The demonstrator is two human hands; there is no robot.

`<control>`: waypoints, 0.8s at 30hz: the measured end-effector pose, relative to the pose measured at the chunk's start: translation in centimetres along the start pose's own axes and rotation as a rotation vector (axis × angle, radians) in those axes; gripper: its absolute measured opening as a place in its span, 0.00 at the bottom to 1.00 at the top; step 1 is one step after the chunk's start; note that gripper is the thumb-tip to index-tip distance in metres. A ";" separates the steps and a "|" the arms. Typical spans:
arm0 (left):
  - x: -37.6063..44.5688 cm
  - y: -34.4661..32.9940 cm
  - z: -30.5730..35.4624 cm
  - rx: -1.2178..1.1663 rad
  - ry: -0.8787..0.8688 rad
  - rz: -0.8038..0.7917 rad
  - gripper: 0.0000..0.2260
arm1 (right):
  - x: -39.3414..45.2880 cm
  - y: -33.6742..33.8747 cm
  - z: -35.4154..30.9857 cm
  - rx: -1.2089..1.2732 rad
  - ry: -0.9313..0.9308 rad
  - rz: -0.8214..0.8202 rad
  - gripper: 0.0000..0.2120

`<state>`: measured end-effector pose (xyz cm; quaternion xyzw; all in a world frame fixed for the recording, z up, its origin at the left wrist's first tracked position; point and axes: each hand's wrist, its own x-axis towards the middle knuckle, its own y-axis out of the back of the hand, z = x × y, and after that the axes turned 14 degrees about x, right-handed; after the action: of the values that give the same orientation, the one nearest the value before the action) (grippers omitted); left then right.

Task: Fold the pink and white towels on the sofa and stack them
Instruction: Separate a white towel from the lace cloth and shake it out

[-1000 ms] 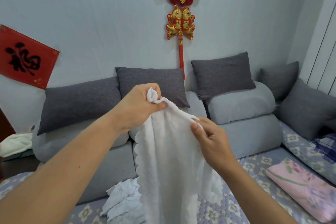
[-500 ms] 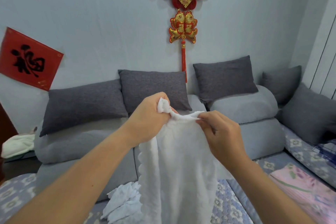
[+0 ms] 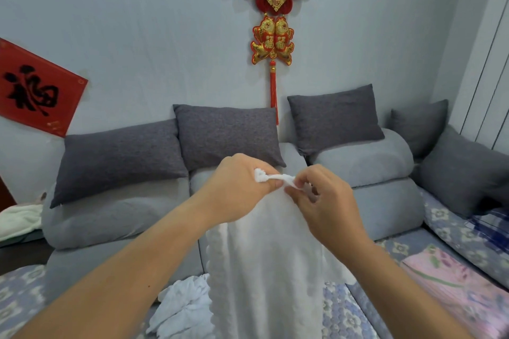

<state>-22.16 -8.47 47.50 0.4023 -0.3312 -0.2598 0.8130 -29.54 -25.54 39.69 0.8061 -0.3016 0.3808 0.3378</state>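
While hands pinch it, white towel (image 3: 264,256) hangs (seemingly doubled).

Your left hand (image 3: 237,190) and right hand (image 3: 325,201) are pinching the top edge of a white towel (image 3: 264,264), which is hanging down between your forearms over the sofa (image 3: 385,201). The two hands are nearly touching. A second white towel (image 3: 184,305) is lying crumpled at the sofa's front edge, just left of the hanging one. A folded pink towel (image 3: 451,283) is resting toward the seat's right end. Grey cushions (image 3: 228,135) are leaning along the sofa's back.
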 end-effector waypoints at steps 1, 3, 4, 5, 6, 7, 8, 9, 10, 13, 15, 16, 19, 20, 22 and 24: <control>-0.1 0.0 -0.1 -0.008 0.005 -0.019 0.06 | 0.1 0.2 0.2 -0.007 0.003 -0.079 0.14; -0.2 -0.2 -0.4 -0.010 0.005 -0.039 0.06 | 0.2 0.6 0.4 -0.020 0.032 -0.199 0.17; -0.1 -0.4 -0.6 -0.001 0.000 -0.039 0.06 | 0.1 0.8 0.4 -0.028 0.047 -0.218 0.17; -0.1 -0.5 -0.7 0.010 -0.005 -0.034 0.07 | 0.0 0.9 0.4 -0.026 0.056 -0.214 0.17; -0.1 -0.5 -0.7 0.029 -0.006 -0.025 0.07 | -0.2 1.0 0.4 -0.011 0.042 -0.201 0.15; 0.0 -0.7 -0.6 0.056 -0.002 -0.015 0.08 | -0.3 1.0 0.3 0.010 0.005 -0.188 0.11; 0.1 -0.8 -0.6 0.085 0.007 -0.005 0.08 | -0.5 1.0 0.3 0.032 -0.037 -0.188 0.06; 0.2 -0.9 -0.6 0.109 0.019 0.005 0.07 | -0.6 1.0 0.1 0.056 -0.073 -0.191 0.06; 0.3 -1.0 -0.6 0.123 0.033 0.015 0.07 | -0.6 1.0 -0.1 0.078 -0.078 -0.194 0.09; 0.3 -1.2 -0.7 0.127 0.058 0.049 0.07 | -0.9 1.0 -0.4 0.114 -0.031 -0.216 0.10; 0.3 -1.2 -0.6 0.132 0.049 0.071 0.07 | -1.0 1.3 -0.4 0.080 -0.084 -0.241 0.07; 0.3 -1.2 -0.6 0.130 0.043 0.079 0.07 | -0.9 1.4 -0.3 0.050 -0.125 -0.268 0.09; 0.2 -0.9 -0.5 0.121 0.018 0.086 0.07 | -0.9 1.9 -0.3 0.090 -0.262 -0.374 0.05; 0.2 -0.7 -0.6 0.116 0.012 0.081 0.07 | -0.9 2.1 -0.3 0.154 -0.296 -0.381 0.06; 0.2 -0.3 -0.7 0.104 0.006 0.053 0.07 | -0.9 2.4 -0.2 0.274 -0.361 -0.319 0.15; 0.1 0.2 -0.8 0.105 -0.024 -0.021 0.06 | -0.6 2.5 0.0 0.283 -0.418 -0.224 0.17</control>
<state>-21.46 -8.08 47.33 0.4445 -0.3500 -0.2556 0.7840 -31.73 -26.87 40.00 0.9348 -0.2177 0.2048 0.1920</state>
